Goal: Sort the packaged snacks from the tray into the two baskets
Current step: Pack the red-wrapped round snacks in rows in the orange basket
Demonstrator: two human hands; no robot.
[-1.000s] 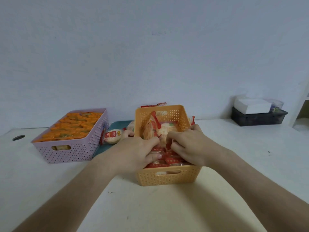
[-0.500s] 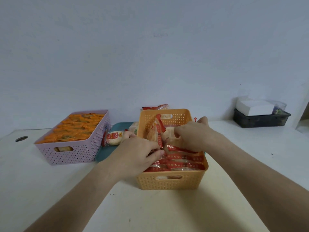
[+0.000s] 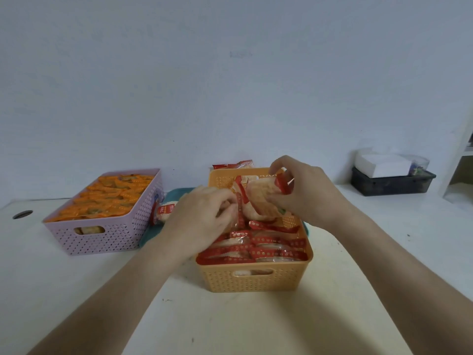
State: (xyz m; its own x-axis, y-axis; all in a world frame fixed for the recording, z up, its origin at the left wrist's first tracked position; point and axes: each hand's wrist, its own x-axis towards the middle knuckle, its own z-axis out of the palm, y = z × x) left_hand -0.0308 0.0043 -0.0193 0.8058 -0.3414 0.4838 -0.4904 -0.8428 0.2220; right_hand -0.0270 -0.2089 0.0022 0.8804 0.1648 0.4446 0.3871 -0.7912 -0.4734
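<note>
The orange basket (image 3: 253, 278) holds rows of red-and-white packets (image 3: 271, 248). Over it, the left hand (image 3: 202, 216) curls its fingers against upright packets (image 3: 240, 192); its fingertips are hidden, so I cannot tell its grip. The raised right hand (image 3: 304, 193) pinches a tilted packet (image 3: 262, 201) between thumb and fingers. Behind, the teal tray (image 3: 176, 192) is mostly hidden, and the pink basket (image 3: 102, 234) stands to the left.

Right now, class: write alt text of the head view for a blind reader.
Over an orange basket of red-and-white snack packets, the right hand holds one packet up and the left hand grips another. A pink basket of orange packets stands left.
</note>
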